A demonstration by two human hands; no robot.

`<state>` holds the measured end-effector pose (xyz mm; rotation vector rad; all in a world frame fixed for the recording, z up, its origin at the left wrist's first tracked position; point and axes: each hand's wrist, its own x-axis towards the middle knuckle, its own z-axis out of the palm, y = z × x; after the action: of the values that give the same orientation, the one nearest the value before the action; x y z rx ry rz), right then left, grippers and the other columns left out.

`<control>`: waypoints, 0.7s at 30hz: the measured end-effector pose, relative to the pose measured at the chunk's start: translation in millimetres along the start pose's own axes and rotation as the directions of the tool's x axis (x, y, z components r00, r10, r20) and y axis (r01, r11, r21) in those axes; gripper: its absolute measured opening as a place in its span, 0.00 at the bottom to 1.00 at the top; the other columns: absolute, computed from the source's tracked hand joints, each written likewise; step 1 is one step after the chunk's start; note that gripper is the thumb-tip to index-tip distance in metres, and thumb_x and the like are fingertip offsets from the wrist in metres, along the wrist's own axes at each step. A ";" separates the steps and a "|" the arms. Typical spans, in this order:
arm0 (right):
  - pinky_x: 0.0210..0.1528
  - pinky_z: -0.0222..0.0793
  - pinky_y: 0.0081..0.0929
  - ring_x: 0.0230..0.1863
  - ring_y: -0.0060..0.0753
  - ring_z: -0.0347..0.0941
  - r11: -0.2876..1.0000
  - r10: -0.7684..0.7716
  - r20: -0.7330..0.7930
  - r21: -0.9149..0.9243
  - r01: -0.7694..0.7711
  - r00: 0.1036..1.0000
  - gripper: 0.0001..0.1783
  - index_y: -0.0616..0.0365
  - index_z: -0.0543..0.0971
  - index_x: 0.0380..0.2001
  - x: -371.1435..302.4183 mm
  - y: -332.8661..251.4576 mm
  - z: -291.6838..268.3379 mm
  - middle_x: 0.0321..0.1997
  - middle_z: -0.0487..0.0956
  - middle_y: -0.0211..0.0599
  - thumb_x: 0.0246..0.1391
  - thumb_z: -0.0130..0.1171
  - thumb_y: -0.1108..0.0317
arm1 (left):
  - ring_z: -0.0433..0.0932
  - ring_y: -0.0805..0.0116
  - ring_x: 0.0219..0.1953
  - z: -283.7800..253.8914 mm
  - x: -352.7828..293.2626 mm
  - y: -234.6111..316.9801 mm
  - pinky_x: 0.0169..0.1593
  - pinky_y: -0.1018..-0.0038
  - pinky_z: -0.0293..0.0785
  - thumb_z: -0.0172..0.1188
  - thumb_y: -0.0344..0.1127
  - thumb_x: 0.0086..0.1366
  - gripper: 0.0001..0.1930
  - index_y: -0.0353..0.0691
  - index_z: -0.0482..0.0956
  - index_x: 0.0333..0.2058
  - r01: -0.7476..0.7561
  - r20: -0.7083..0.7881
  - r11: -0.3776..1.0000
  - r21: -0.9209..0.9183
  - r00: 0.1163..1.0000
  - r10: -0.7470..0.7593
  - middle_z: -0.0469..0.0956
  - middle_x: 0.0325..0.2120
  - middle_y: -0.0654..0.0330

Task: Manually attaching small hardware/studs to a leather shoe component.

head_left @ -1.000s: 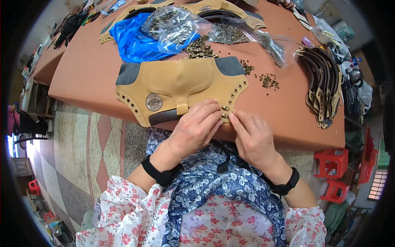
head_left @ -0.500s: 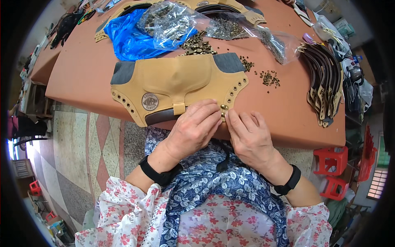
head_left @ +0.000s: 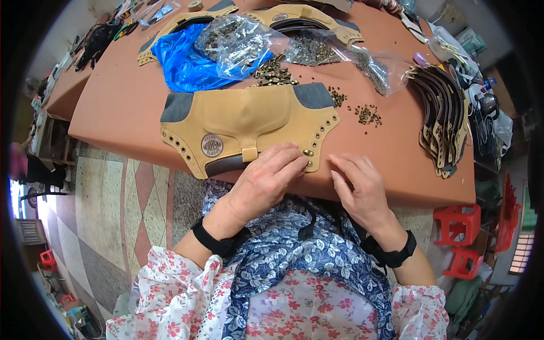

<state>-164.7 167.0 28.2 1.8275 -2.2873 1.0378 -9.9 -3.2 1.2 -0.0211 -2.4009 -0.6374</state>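
A tan leather bag panel (head_left: 226, 122) with dark grey corner patches and eyelets along both slanted sides lies at the table's front edge. A round dark emblem sits on its lower left, beside a small tan loop (head_left: 249, 153). My left hand (head_left: 265, 180) is closed over the panel's front edge, with the fingertips near the lower right corner; the thumb is mostly hidden. Just beside those fingertips, brass-coloured hardware (head_left: 307, 153) shows on the panel. Off the panel to the right, my right hand (head_left: 361, 184) is empty, thumb and fingers apart, over the table edge.
Behind the panel are loose brass clasps (head_left: 274, 72), a blue plastic bag (head_left: 184, 59) and clear bags of metal fittings (head_left: 310, 51). Small brass pieces (head_left: 368, 115) lie scattered to the right. Farther right is a stack of dark curved straps (head_left: 442, 116). Red stools (head_left: 457, 224) stand below.
My right hand has let go of the panel's corner and moved right, its fingers spreading. My left hand stays at the panel. The whole view has shifted slightly.
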 end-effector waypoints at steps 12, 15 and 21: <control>0.45 0.72 0.38 0.40 0.44 0.78 0.997 -0.002 -0.069 0.074 0.007 0.998 0.08 0.60 0.82 0.36 -0.8 2.5 12.2 0.39 0.81 0.38 0.51 0.66 0.75 | 0.79 0.48 0.51 5.1 3.6 6.7 0.53 0.60 0.77 0.68 0.25 0.58 0.13 0.34 0.81 0.43 0.119 -0.023 0.992 -0.030 0.993 -0.119 0.79 0.45 0.49; 0.44 0.70 0.38 0.40 0.43 0.77 0.998 -0.004 -0.073 0.059 0.008 0.997 0.08 0.59 0.82 0.35 1.5 -0.2 17.2 0.38 0.80 0.36 0.51 0.67 0.74 | 0.78 0.48 0.51 5.5 3.6 7.6 0.54 0.60 0.76 0.68 0.25 0.58 0.12 0.34 0.81 0.42 0.149 -0.016 0.988 -0.047 0.989 -0.150 0.79 0.45 0.50; 0.42 0.67 0.37 0.40 0.40 0.74 1.000 -0.007 -0.089 0.029 0.009 0.996 0.08 0.55 0.83 0.35 3.9 1.4 23.4 0.37 0.78 0.34 0.50 0.68 0.71 | 0.78 0.50 0.52 4.8 6.2 9.5 0.54 0.61 0.76 0.67 0.26 0.59 0.10 0.36 0.81 0.40 0.212 0.008 0.975 -0.065 0.977 -0.212 0.79 0.47 0.51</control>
<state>-158.5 151.7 11.0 1.7610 -2.2244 1.1328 -16.1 6.5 5.8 0.2100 -2.4019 -0.8134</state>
